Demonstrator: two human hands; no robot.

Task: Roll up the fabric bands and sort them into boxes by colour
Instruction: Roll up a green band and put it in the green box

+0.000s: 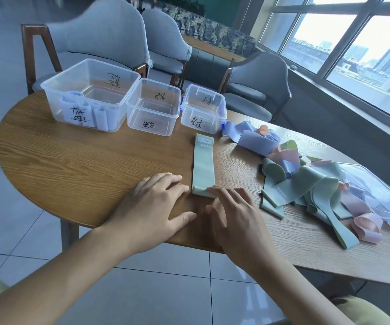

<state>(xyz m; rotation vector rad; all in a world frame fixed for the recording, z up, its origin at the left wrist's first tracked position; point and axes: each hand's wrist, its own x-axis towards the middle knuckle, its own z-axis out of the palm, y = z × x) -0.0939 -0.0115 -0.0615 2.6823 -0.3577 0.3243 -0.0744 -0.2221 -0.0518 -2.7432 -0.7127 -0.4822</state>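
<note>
Our left hand [158, 202] and right hand [232, 212], fingers spread flat, press the green band [202, 165]'s soft, light, springy rolled end, best kept pinned beneath our fingertips.

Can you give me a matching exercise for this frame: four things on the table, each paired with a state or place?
Things:
1. large box
2. middle box
3. green band
4. loose bands

States:
A. lying flat, near end just started into a roll
B. holds rolled pale blue bands
C. heaped unrolled at the table's right
D. clear, with nothing visible inside

Pairs: 1-B, 2-D, 3-A, 4-C

Both the left hand and right hand have fingers at the green band's rolled end.
</note>
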